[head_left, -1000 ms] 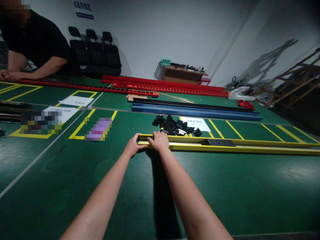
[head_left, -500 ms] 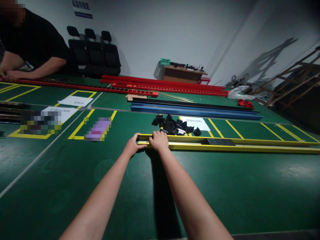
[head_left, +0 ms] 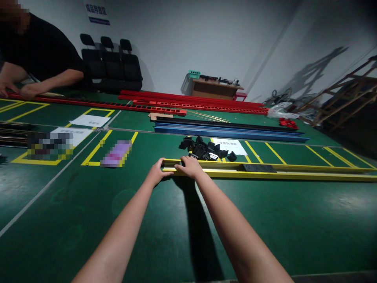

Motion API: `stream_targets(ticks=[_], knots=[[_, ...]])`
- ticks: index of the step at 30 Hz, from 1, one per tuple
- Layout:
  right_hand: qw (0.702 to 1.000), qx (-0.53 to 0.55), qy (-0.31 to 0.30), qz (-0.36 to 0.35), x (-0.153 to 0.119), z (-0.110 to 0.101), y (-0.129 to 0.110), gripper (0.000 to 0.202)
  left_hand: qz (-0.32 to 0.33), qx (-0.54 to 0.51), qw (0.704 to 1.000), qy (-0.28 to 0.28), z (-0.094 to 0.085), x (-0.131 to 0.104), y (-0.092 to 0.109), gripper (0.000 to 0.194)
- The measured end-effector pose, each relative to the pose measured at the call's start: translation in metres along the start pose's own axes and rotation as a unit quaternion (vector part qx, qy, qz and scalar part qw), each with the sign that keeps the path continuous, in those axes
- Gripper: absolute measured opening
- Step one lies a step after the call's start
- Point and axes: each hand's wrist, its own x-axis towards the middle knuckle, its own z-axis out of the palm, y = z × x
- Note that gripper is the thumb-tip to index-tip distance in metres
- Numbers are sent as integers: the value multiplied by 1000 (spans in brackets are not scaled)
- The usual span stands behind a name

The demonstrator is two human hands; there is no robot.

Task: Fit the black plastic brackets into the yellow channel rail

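Left hand point(head_left: 156, 173) has its fingers gripping the yellow rail point(head_left: 273, 175) mid-frame. Right hand point(head_left: 192, 167) touches it too — can't tell if those fingers grip.

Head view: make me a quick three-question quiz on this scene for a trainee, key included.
1. Which hand holds the very end of the yellow channel?
2. True or false: the black pile lies between the yellow channel and the blue profile.
3. The dark piece sits: A) on the blue profile; B) between the yellow channel's walls; C) on the black pile.

Key: 1. The left hand. 2. True. 3. B.
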Motion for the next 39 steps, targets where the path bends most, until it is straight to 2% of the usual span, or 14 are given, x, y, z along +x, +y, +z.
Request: stream_targets(ticks=[3,5,10,24,39], knots=[[999,-8,16,31,-4,-2,6,64,3,-6,1000,-4,0,-1,1,70],[997,-21,32,69,-4,1,3,65,6,-6,1000,-5,-1,-1,1,71],[986,-46,59,146,2,10,-17,46,6,5,1000,-2,0,1,0,72],[987,-56,82,127,4,13,-21,40,12,20,1000,-1,0,1,0,72],[989,-51,63,121,3,8,-23,39,2,35,999,8,2,0,0,75]])
